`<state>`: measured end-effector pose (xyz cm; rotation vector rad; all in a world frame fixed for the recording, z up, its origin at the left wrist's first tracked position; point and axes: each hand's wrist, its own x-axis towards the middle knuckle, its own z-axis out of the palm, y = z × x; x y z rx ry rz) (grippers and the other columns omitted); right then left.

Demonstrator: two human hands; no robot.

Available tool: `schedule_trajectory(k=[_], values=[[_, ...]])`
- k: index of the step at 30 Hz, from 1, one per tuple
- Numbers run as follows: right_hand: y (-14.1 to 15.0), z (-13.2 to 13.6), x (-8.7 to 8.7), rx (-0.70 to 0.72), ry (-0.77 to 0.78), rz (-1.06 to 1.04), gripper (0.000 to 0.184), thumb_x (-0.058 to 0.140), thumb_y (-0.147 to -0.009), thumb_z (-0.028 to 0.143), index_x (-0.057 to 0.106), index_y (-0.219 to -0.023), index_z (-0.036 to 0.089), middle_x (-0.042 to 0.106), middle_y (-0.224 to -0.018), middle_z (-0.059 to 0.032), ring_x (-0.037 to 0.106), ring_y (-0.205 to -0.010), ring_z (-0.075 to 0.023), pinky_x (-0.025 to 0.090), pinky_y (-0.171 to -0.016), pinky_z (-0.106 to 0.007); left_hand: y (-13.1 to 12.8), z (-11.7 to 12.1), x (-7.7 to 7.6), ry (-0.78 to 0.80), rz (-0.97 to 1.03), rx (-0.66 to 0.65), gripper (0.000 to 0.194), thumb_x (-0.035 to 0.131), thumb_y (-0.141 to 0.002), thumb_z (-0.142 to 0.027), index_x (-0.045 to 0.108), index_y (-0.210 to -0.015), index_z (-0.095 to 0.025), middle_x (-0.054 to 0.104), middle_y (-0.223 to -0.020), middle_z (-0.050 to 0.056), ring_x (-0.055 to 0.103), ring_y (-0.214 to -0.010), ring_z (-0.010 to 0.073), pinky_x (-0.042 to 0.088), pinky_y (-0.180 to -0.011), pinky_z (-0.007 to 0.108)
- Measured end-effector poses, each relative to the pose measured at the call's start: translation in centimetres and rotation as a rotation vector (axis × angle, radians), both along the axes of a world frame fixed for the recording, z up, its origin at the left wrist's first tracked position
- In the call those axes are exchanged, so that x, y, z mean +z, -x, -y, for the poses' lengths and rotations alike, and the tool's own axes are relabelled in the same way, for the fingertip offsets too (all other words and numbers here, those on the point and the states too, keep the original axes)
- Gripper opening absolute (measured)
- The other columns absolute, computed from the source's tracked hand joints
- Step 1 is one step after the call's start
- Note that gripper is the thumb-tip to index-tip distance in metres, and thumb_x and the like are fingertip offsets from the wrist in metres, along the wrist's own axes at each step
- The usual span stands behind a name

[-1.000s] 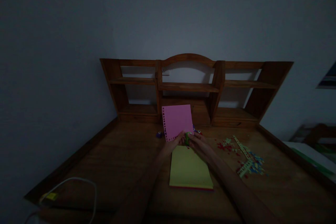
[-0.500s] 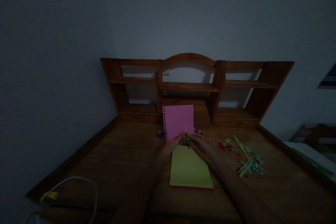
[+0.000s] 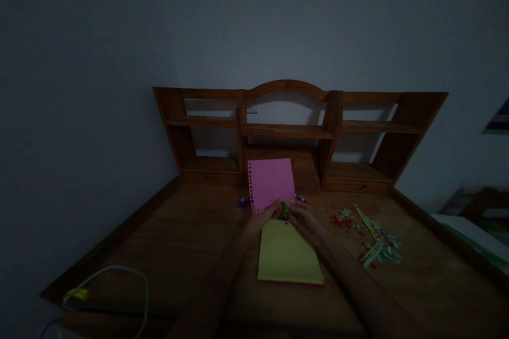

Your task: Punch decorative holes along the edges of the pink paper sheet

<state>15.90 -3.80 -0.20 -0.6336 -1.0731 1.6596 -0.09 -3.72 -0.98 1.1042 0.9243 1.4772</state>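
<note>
A pink paper sheet [image 3: 271,181] with a row of punched holes down its left edge stands upright over the wooden desk [image 3: 183,243]. My left hand [image 3: 265,214] pinches its lower edge. My right hand [image 3: 303,217] is closed on a small green punch [image 3: 285,210] set at the sheet's bottom edge. Both hands hover above a stack of yellow paper [image 3: 287,254] lying flat on the desk.
A purple punch [image 3: 242,202] and another small punch [image 3: 301,199] lie behind the sheet. Scattered paper cut-outs and strips [image 3: 371,238] lie to the right. A wooden shelf unit [image 3: 294,132] lines the back. A white cable [image 3: 107,280] loops at the front left.
The pink sheet and both hands have shifted very slightly right; otherwise the hands stay in place on the sheet and punch.
</note>
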Motion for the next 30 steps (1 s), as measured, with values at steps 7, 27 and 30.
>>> schedule_trajectory(k=[7,27,30], values=[[0.0,-0.1,-0.2,-0.013,-0.006,0.024,0.020,0.084,-0.068,0.031,0.074,-0.076,0.015,0.065,-0.069,-0.0018,0.046,-0.052,-0.0082,0.031,-0.047,-0.023,-0.1,0.0,-0.1,0.018,0.001,-0.010,0.044,0.080,-0.067,-0.048,0.071,-0.092,-0.013,0.072,-0.102,0.014,0.068,-0.088,0.0219,0.051,-0.092,0.040],[-0.1,-0.3,-0.2,-0.076,-0.005,0.104,0.024,0.082,-0.068,0.038,0.070,-0.073,0.017,0.061,-0.065,-0.0002,0.036,-0.048,-0.0080,0.020,-0.046,-0.026,0.1,1.0,0.9,-0.168,-0.315,0.006,0.039,0.066,-0.078,-0.056,0.061,-0.077,-0.018,0.063,-0.079,0.005,0.057,-0.073,0.0181,0.047,-0.072,0.033],[-0.1,-0.3,-0.2,-0.051,-0.014,0.108,0.025,0.081,-0.070,0.039,0.069,-0.073,0.017,0.060,-0.063,0.0009,0.034,-0.047,-0.0074,0.019,-0.045,-0.026,0.2,1.7,1.7,-0.180,-0.347,-0.023,0.039,0.060,-0.083,-0.056,0.058,-0.072,-0.019,0.060,-0.073,0.003,0.055,-0.067,0.0170,0.045,-0.067,0.031]])
